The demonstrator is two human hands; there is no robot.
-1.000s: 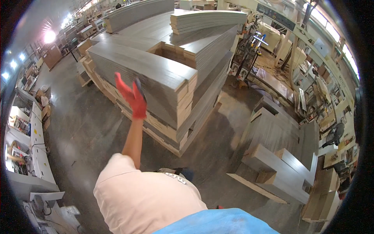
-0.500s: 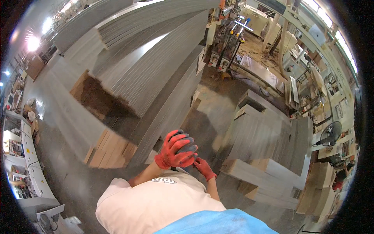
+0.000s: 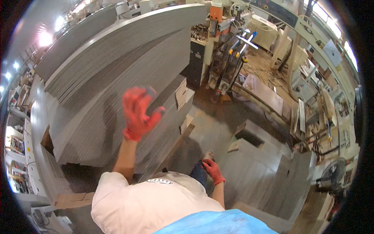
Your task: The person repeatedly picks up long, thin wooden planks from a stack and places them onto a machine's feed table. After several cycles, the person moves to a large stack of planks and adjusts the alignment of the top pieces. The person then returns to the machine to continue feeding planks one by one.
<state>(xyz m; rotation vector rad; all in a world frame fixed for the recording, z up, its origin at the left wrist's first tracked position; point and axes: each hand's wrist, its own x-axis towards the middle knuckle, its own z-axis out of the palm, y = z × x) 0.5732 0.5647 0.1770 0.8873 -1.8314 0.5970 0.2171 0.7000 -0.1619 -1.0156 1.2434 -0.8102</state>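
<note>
My left hand (image 3: 138, 113), in a red glove with dark fingertips, is raised in front of a tall stack of grey boards (image 3: 93, 121). Its fingers are slightly blurred; the thumb stands apart and nothing shows in the hand, so it is open. A gap from the hand to the boards cannot be judged. Low beside my leg hangs my right hand (image 3: 213, 172), gloved in red too, with fingers loosely bent and no object visible in it. My shoe (image 3: 209, 155) shows just beyond that hand.
Another grey stack (image 3: 269, 175) lies to my right, with a cut-out hollow (image 3: 251, 136) at its far end. Ahead stand clamp-like machine parts (image 3: 233, 58) beside a dusty floor area. A black fan (image 3: 333, 173) stands far right. A wooden strip (image 3: 181, 138) lies along the left stack.
My left hand has moved up and left, away from my body, and its fingers have spread. The view has turned left-to-right over the stacks; my right hand stays low by my side.
</note>
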